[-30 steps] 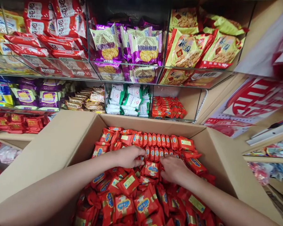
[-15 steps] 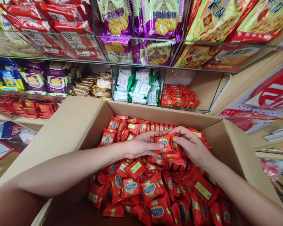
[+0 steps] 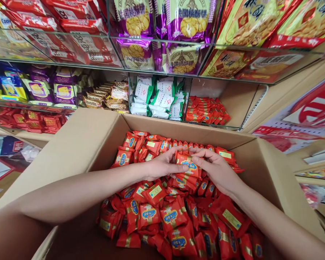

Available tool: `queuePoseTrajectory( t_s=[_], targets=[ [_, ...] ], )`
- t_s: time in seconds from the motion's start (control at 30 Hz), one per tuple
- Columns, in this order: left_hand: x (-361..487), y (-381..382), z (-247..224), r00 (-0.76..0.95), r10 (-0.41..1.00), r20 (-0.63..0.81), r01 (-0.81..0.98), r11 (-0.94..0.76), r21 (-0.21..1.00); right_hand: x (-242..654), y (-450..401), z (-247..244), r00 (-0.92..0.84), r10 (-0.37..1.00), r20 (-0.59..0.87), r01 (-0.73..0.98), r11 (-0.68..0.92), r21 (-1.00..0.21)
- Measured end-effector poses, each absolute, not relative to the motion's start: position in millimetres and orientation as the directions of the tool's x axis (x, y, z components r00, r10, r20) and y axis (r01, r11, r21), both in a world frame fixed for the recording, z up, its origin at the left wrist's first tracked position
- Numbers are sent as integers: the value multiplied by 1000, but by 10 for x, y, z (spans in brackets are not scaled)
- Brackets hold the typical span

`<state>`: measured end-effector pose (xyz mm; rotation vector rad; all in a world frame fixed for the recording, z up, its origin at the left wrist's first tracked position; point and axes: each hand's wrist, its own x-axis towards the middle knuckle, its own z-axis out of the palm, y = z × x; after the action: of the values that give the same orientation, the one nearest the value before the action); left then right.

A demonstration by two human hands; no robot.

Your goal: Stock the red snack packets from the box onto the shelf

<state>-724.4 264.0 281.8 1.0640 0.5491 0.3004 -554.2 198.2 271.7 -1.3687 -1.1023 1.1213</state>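
Note:
An open cardboard box (image 3: 271,173) holds many small red packets (image 3: 170,216) with blue and gold labels. Over the packets, near the back of the box, my left hand (image 3: 166,164) grips a red packet (image 3: 188,164) from its left side, thumb on the front. From the right, my right hand (image 3: 212,166) holds the same packet with thumb and fingers. Other red packets lie right beneath both hands, and a tidy row stands along the back wall of the box.
Behind the box, a shelf compartment holds red packets (image 3: 207,110), beside white and green packets (image 3: 162,97). Purple biscuit bags (image 3: 189,21) fill the shelf above. Promotional signs (image 3: 311,104) are at the right.
The thumb and fingers of my right hand have shifted left over the held packet, whose front now shows more fully. The view has shifted slightly.

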Motion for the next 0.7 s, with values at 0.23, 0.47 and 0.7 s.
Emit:
queuePoseTrajectory(
  t_s=[0.23,0.47,0.7],
  targets=[
    [-7222,2631,2763,815,519,-258,10,432,902,-5519,1967,2748,61,997,-36,375,-56,-925],
    [-7214,2677,2710,761,603,-242,33,337,941,-5495,1996,2747,34,998,-58,508,-67,-859],
    [-7228,2711,2700,711,655,-257,-28,391,920,-5497,1969,2843,-39,971,-236,180,-225,-958]
  ],
)
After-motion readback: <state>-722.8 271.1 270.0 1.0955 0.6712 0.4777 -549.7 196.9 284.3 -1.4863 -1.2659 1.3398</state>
